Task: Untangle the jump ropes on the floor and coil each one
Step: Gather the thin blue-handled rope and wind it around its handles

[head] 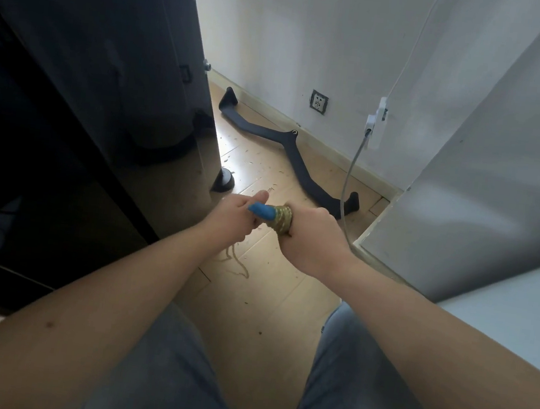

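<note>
A jump rope with a blue handle (262, 211) and a golden-yellow cord is held in front of me over the wooden floor. Several turns of the cord form a tight coil (281, 219) wound around the handle end. My right hand (312, 239) is closed around the coil's right side. My left hand (236, 218) grips the blue handle, thumb pointing forward. A loose length of the yellow cord (237, 263) hangs from under my hands and trails on the floor. No other rope is visible.
A black curved exercise bar (288, 146) lies on the floor by the wall. A grey cable (353, 170) hangs from a white plug (375, 122). Dark furniture (90, 83) stands on the left, a white panel (500, 183) on the right. My knees in jeans (359, 382) are below.
</note>
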Demonstrator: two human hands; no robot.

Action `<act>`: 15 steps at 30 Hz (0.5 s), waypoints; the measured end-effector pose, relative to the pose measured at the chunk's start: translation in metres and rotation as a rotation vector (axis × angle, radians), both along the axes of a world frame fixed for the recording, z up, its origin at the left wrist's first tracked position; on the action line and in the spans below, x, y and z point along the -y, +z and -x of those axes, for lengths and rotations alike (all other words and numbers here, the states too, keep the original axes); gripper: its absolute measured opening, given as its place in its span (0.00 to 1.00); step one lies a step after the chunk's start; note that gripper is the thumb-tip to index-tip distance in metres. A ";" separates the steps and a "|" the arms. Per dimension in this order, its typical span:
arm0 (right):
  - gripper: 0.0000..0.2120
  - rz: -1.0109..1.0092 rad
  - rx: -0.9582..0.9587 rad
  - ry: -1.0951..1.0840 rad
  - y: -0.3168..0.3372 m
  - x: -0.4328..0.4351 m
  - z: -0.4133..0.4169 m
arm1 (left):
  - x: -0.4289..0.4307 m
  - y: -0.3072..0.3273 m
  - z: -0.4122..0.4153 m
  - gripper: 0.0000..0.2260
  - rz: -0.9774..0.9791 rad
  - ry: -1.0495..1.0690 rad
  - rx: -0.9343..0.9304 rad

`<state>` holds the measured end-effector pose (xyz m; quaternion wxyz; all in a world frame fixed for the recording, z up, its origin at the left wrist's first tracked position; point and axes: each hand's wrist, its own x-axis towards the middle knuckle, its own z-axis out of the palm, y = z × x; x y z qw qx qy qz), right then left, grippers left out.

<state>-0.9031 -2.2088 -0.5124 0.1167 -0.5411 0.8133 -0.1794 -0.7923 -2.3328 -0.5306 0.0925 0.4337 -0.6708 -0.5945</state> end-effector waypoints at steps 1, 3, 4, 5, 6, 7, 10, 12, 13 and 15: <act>0.05 0.005 0.043 -0.051 0.000 0.002 -0.002 | -0.003 -0.002 0.000 0.16 -0.008 0.003 0.015; 0.07 -0.007 0.109 -0.151 0.000 0.008 -0.001 | -0.006 -0.008 -0.003 0.18 0.065 -0.080 0.056; 0.06 -0.028 0.121 -0.187 -0.001 0.011 0.001 | -0.007 -0.011 -0.006 0.20 0.126 -0.128 0.070; 0.05 -0.057 0.111 -0.214 -0.002 0.013 0.004 | -0.007 -0.013 -0.010 0.22 0.192 -0.174 0.090; 0.04 -0.085 0.086 -0.236 -0.002 0.015 0.007 | -0.007 -0.013 -0.013 0.23 0.254 -0.217 0.107; 0.02 -0.121 0.057 -0.255 -0.003 0.015 0.011 | -0.008 -0.014 -0.016 0.23 0.302 -0.259 0.119; 0.02 -0.269 -0.068 -0.253 -0.004 0.013 0.016 | -0.013 -0.008 -0.019 0.22 0.428 -0.414 0.164; 0.02 -0.389 -0.191 -0.218 -0.005 0.012 0.015 | -0.015 -0.001 -0.018 0.21 0.538 -0.549 0.201; 0.01 -0.434 -0.244 -0.190 -0.007 0.011 0.012 | -0.015 0.004 -0.016 0.21 0.611 -0.620 0.209; 0.02 -0.470 -0.300 -0.073 -0.010 0.008 0.008 | -0.012 0.016 -0.011 0.22 0.765 -0.716 0.200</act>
